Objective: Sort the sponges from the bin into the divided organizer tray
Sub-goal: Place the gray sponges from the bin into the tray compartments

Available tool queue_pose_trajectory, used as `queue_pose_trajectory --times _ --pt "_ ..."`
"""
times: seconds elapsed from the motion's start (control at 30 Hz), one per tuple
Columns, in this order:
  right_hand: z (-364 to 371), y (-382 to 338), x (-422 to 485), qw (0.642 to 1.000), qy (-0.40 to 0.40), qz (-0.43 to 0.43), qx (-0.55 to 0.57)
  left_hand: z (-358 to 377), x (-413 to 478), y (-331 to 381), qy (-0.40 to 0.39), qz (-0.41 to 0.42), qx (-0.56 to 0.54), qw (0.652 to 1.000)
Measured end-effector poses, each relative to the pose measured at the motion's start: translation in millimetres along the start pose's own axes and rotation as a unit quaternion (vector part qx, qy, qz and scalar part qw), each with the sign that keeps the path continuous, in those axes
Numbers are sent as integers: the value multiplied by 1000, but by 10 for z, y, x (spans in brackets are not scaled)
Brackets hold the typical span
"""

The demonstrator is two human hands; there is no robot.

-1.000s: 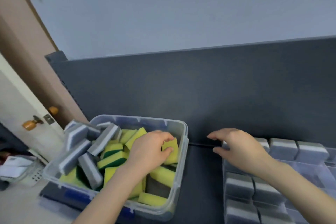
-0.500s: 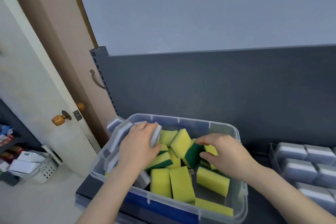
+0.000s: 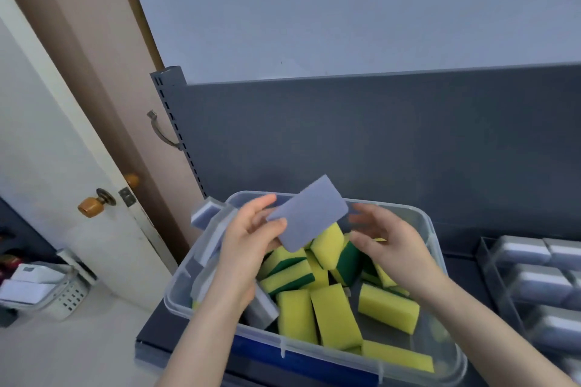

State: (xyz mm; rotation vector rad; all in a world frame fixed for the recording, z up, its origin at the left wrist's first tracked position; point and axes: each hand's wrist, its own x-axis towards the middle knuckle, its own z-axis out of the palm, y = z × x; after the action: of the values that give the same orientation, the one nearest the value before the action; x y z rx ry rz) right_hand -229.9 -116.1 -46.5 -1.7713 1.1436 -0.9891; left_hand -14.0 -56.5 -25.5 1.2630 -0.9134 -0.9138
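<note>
Closest to me, the clear plastic bin (image 3: 330, 355) holds a jumble of yellow-and-green sponges (image 3: 333, 317), and both forearms reach in over its near rim. Above that heap my left hand (image 3: 251, 239) pinches a grey sponge (image 3: 309, 214) by its lower-left end, thumb on the face turned toward me, fingers behind it. The sponge is clear of the pile, and its long axis slants up and to the right, so the free end points toward my right hand (image 3: 386, 239). That hand is empty, fingers spread and blurred, just beside the free end but apart from it. Further right, beyond the right hand, the divided organizer tray (image 3: 493, 273) already carries grey sponges (image 3: 522, 251) in its compartments. I judge the right hand is nearer the tray, so a hand-over across that small gap looks like the shortest route.
</note>
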Motion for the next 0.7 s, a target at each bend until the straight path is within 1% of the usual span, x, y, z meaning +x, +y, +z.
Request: queue_pose_trajectory --times 0.07,0.13,0.23,0.33,0.4,0.5,0.53,0.57,0.6,0.63,0.67,0.7 --pt "-32 1 12 996 -4 32 77 80 -32 -40 -12 -29 -40 999" --pt "-66 2 29 989 -8 55 134 143 -60 -106 -21 -38 -43 998" --pt "-93 -15 70 979 -17 72 189 226 -103 -194 -34 -46 -41 998" --pt "-78 -18 102 968 -53 73 232 298 -146 -274 -45 -46 -29 998" --pt "-51 14 104 970 -65 60 226 332 -182 -307 -50 -29 24 998" --pt "-40 79 97 978 -46 44 198 298 -226 -321 -20 52 176 983" --pt "-47 104 97 980 -39 43 191 251 -244 -295 10 89 221 971" --pt "-60 128 98 981 -34 44 184 176 -252 -260 54 133 273 951" --pt "-73 154 103 982 -30 45 179 85 -252 -215 104 182 337 918" --pt "-83 177 110 983 -30 47 177 -21 -232 -172 150 230 401 874" --pt "-85 194 114 982 -32 48 179 -133 -194 -138 184 263 450 833" --pt "-78 202 116 982 -35 49 181 -232 -146 -105 207 269 485 806"
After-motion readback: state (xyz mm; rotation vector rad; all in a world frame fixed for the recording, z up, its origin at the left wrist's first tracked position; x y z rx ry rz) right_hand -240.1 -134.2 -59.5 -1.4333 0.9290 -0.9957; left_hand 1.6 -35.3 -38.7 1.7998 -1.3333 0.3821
